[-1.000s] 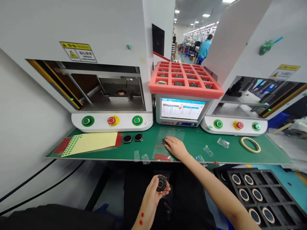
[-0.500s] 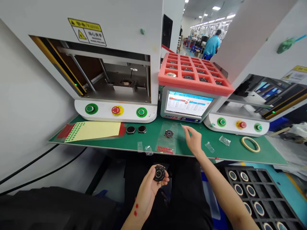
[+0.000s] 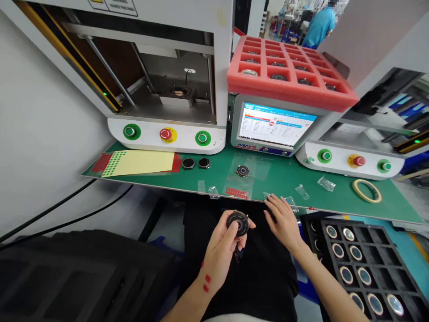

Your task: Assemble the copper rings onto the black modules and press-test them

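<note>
My left hand (image 3: 223, 246) grips a round black watch case (image 3: 238, 224) above my lap, with the thumb lying across its face. Red stickers (image 3: 207, 282) cling to that wrist. To its right, my right hand (image 3: 283, 223) is empty, fingers spread near the bench's front edge beside a crumpled clear film (image 3: 291, 204). On the green bench another watch case (image 3: 243, 171) lies on a clear sheet (image 3: 250, 185) that carries rows of red stickers (image 3: 236, 193). Two dark watch cases (image 3: 188, 164) sit further left, side by side.
A press machine (image 3: 167, 134) stands behind the bench at left, another at right. Between them a red foam tray (image 3: 291, 91) rests over a monitor (image 3: 276, 127). Yellow sticker sheet (image 3: 144, 162), tape roll (image 3: 366, 191) and film scraps (image 3: 302, 192) lie on the bench. A black tray (image 3: 375, 243) holds round parts, lower right.
My right hand has come down from above the bench to its front edge, and its fingers have spread from a pinch. My left thumb has moved onto the watch case's face. The view has tilted down.
</note>
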Motion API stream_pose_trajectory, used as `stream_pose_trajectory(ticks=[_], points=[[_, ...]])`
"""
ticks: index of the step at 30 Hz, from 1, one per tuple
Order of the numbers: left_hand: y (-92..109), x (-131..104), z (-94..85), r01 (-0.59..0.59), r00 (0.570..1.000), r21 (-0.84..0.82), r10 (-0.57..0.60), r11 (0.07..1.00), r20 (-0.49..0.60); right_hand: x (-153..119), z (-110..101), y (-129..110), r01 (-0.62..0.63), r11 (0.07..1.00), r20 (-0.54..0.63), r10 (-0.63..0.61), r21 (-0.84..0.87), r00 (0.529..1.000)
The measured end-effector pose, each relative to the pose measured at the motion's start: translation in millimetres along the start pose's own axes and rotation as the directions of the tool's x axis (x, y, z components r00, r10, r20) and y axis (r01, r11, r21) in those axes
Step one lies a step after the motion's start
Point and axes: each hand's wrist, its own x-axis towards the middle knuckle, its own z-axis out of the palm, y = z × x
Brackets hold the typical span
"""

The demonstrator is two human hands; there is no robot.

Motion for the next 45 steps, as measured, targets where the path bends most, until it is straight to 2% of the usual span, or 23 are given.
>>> stream_pose_trajectory(ticks=[2,4,6,9,11,14,18,23,28,33,36,39,42,43,45], points=[[-0.6,4.8,2.5,-0.127,0.988,0.201,0.141,0.971,-0.059,4.4,-13.1,-23.7,-0.065,0.996,-0.069,0.069,0.065,0.995],[-0.2,12.3,2.3,-0.247,0.943,0.394,0.313,0.885,-0.112,8.1,-26.2,-56.1,-0.149,0.972,-0.084,0.166,0.179,0.982],[1.7,20.6,0.6,-0.345,0.862,0.523,0.483,0.780,-0.152,11.1,-36.0,-90.7,-0.238,0.887,0.023,0.249,0.395,0.968],[5.9,28.9,-0.7,-0.431,0.724,0.648,0.669,0.628,-0.167,14.1,-40.6,-130.9,-0.325,0.661,0.209,0.251,0.676,0.945],[8.4,30.6,0.2,-0.443,0.673,0.702,0.724,0.559,-0.151,14.8,-38.8,-144.5,-0.340,0.591,0.234,0.251,0.731,0.939],[9.9,29.5,2.5,-0.432,0.642,0.742,0.752,0.513,-0.147,14.5,-36.0,-150.1,-0.360,0.580,0.220,0.300,0.731,0.928],[9.2,28.2,5.3,-0.419,0.606,0.753,0.774,0.507,-0.183,14.7,-36.7,-151.4,-0.405,0.556,0.238,0.349,0.726,0.906],[10.4,26.1,8.5,-0.397,0.599,0.766,0.775,0.505,-0.200,13.5,-36.1,-156.5,-0.447,0.504,0.250,0.411,0.739,0.877],[12.9,22.1,12.1,-0.404,0.572,0.772,0.794,0.491,-0.206,9.5,-35.1,-159.3,-0.419,0.480,0.217,0.420,0.771,0.881],[13.1,19.8,14.9,-0.418,0.537,0.782,0.820,0.462,-0.198,9.9,-37.9,-160.6,-0.316,0.570,0.107,0.370,0.759,0.923],[11.8,17.9,15.8,-0.419,0.535,0.777,0.819,0.469,-0.206,12.6,-40.5,-161.9,-0.265,0.640,0.066,0.317,0.722,0.946],[11.3,15.6,15.7,-0.408,0.561,0.759,0.795,0.508,-0.230,14.0,-43.7,-161.6,-0.209,0.686,0.042,0.252,0.697,0.967],[14.0,13.1,14.3,-0.409,0.594,0.720,0.763,0.560,-0.255,12.5,-48.7,-156.6,-0.102,0.666,0.007,0.145,0.739,0.989],[15.6,12.0,13.5,-0.418,0.623,0.685,0.737,0.597,-0.262,11.6,-50.8,-153.7,-0.081,0.642,-0.003,0.129,0.763,0.992],[19.0,9.2,11.8,-0.437,0.722,0.552,0.643,0.710,-0.256,10.5,-55.4,-147.1,-0.106,0.585,0.017,0.156,0.804,0.988]])
